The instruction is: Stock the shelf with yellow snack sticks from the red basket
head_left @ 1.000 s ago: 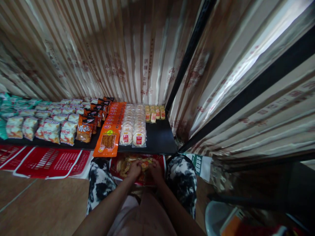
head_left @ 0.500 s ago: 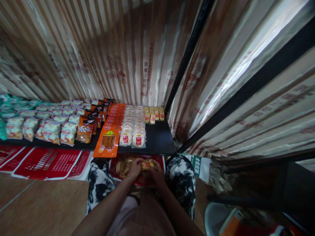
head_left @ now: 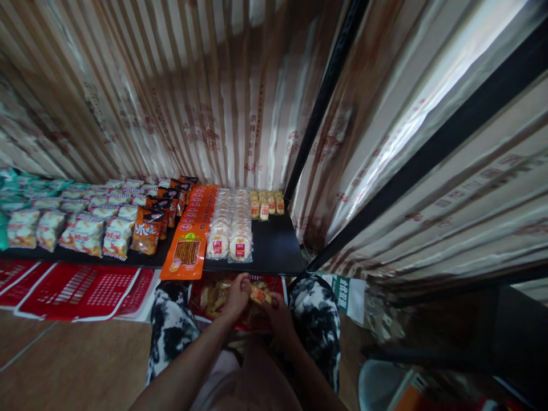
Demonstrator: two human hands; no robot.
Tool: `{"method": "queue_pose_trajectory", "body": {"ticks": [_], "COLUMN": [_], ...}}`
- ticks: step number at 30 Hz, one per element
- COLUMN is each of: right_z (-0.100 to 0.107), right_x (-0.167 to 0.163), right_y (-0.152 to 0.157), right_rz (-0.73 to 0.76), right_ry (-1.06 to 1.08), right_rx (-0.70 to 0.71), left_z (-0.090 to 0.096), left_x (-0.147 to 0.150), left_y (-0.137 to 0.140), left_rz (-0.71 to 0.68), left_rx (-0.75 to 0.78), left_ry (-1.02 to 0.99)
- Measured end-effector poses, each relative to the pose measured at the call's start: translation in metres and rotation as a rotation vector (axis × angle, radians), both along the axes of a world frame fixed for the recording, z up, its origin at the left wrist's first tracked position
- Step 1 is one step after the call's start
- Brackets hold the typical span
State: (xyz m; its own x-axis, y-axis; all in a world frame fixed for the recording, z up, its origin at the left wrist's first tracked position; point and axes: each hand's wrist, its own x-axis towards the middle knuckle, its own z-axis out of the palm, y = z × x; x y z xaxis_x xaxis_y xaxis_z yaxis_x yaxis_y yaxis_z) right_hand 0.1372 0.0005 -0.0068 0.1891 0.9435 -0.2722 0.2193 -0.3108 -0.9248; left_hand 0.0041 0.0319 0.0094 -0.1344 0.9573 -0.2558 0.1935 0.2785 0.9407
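Note:
Between my knees, a small yellow packaged snack with a red label (head_left: 260,294) is held above a red basket (head_left: 280,283). My right hand (head_left: 277,311) grips the packet at its right end. Close to the left end is my left hand (head_left: 240,294), fingers pressed together; whether they hold anything is hidden. Several clear-wrapped pale yellow snacks (head_left: 210,299) lie in the basket, partly covered by my hands. On the black shelf (head_left: 278,242) ahead, similar small yellow packets (head_left: 264,211) stand in short rows at the back right.
Left of those packets are rows of round white crackers (head_left: 229,242), orange stick-snack bags (head_left: 186,251), brown-orange bags (head_left: 146,231) and white snack bags (head_left: 83,234). Red baskets (head_left: 85,291) sit under the shelf. A black post (head_left: 325,97) and pleated curtain (head_left: 231,114) rise behind.
The yellow packet has tilted, its right end now lower. My left fingers have shifted off its left end, while my right hand has moved slightly down and right with it.

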Motion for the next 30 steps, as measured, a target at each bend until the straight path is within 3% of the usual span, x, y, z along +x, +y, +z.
{"method": "queue_pose_trajectory", "body": {"ticks": [10,16,23,30], "right_z": [0.007,0.016,0.015,0.019], "right_x": [0.004,0.004,0.003,0.002], "right_y": [-0.007,-0.007,-0.004,-0.001], "right_rz": [0.077,0.182,0.140,0.189], "right_ry": [-0.087,-0.127,-0.135,-0.394], "right_rx": [0.028,0.121,0.147,0.246], "left_z": [0.013,0.022,0.027,0.032], "left_x": [0.004,0.010,0.015,0.020], "left_y": [0.000,0.005,0.009,0.016], "left_rz": [-0.076,-0.082,-0.080,-0.074], "left_rx": [0.104,0.152,0.153,0.139], "left_ry": [0.101,0.132,0.140,0.132]}}
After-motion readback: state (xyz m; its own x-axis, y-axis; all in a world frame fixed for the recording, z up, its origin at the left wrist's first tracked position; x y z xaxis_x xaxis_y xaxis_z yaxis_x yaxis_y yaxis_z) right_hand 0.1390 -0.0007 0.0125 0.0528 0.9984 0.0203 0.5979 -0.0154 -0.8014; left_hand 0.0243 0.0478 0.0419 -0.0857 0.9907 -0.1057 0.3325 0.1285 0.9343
